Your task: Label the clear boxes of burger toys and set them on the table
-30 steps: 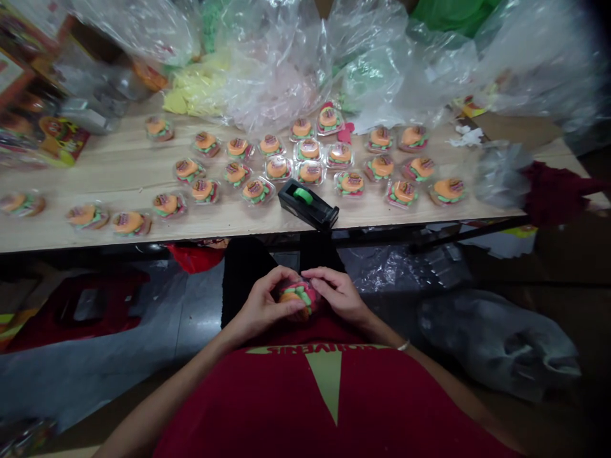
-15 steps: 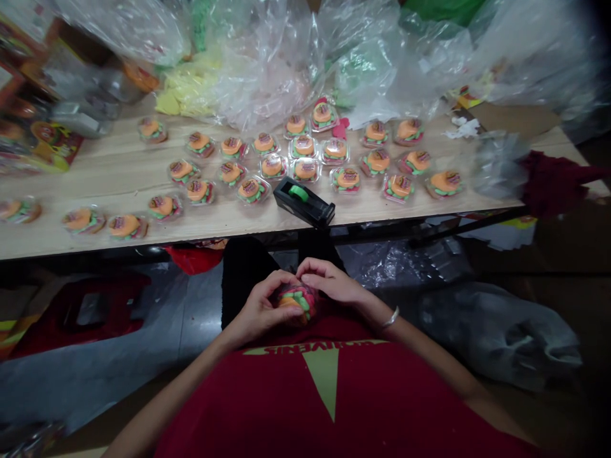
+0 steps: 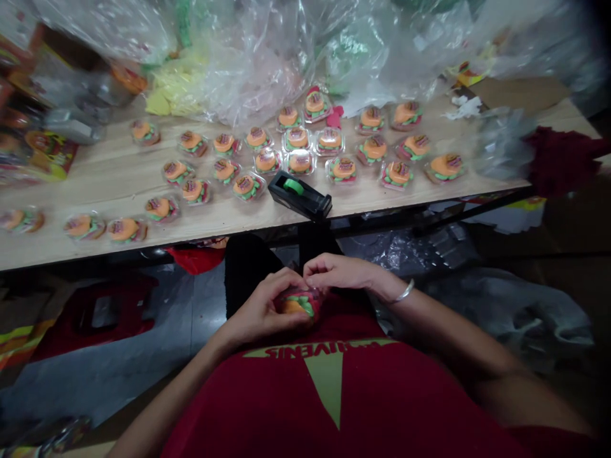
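My left hand [image 3: 270, 305] is wrapped round a small clear plastic box with a toy burger [image 3: 298, 306] inside, orange bun and green leaf showing. It is held low over my lap, in front of the red shirt. My right hand [image 3: 334, 272] has its fingertips pinched together at the upper right edge of the box, close to my left fingers. What those fingertips grip is too small to make out. Above them, near the table's front edge, a black tape dispenser [image 3: 300, 196] with a green roll stands among several boxed toy burgers [image 3: 342, 170].
Clear bags [image 3: 258, 57] with yellow, pink and green pieces line the back of the wooden table [image 3: 109, 172]. Colourful packages [image 3: 48, 149] sit at the far left, a dark red cloth [image 3: 566, 159] at the right end. A red stool [image 3: 100, 312] is below left.
My right hand has drawn slightly right and up, its forearm swinging outward. My left hand still holds the boxed burger. The view has shifted a little.
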Demonstrator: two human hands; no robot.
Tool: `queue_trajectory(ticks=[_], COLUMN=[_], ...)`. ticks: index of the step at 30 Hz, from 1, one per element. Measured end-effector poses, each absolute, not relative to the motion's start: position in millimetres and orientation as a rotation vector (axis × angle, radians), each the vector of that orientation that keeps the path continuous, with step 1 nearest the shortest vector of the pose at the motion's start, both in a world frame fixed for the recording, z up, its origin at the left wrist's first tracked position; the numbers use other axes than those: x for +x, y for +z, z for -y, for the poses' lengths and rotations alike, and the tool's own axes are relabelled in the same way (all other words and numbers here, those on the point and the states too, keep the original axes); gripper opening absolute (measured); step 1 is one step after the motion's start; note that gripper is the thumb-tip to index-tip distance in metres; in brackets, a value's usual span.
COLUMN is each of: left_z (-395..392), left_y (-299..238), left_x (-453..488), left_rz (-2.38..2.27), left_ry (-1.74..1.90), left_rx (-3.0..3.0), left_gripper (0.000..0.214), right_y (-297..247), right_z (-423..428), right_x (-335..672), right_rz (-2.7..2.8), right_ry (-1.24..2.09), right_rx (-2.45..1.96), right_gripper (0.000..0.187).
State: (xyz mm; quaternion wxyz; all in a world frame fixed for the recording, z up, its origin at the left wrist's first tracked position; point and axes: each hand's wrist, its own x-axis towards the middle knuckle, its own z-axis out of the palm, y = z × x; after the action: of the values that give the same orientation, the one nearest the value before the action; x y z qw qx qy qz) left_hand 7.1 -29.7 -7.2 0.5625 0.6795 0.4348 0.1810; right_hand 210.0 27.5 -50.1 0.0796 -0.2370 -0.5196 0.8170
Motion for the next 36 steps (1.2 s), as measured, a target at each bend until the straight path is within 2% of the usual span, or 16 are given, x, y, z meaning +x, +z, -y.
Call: queue_trajectory(ticks=[4,8,16,25,36], left_z=[24.9,30.4,38.9,21.3,44.2], left_y=[6.7,-2.5,-13.4,10.9,-1.3], left_x=[15.1,15.9,6.3,18.9,26.6], left_rz=[-1.025,-1.012,-0.976,-0.922,-1.435], left_ry=[0.252,0.287,0.383,0.114,0.313], left_rx=[1.900,1.901,1.817,2.100,2.252], left_gripper=[0.032,0.044,0.044,0.040,0.039], right_y=[-34.6,-32.9,-40.0,-28.7,-34.7], right_z=[-22.5,-11.8,-8.5,-23.2,-12.2], right_x=[219.9,220.6,212.7,221.0,215.1], right_rz=[1.683,1.618,1.521,1.443,1.271], right_ry=[2.378,2.354,2.414,2.636,2.354], right_rx=[-0.752,-0.788,-0.758,-0.837,-1.185], right_gripper=[0.010,0.010,0.011,0.007,0.009])
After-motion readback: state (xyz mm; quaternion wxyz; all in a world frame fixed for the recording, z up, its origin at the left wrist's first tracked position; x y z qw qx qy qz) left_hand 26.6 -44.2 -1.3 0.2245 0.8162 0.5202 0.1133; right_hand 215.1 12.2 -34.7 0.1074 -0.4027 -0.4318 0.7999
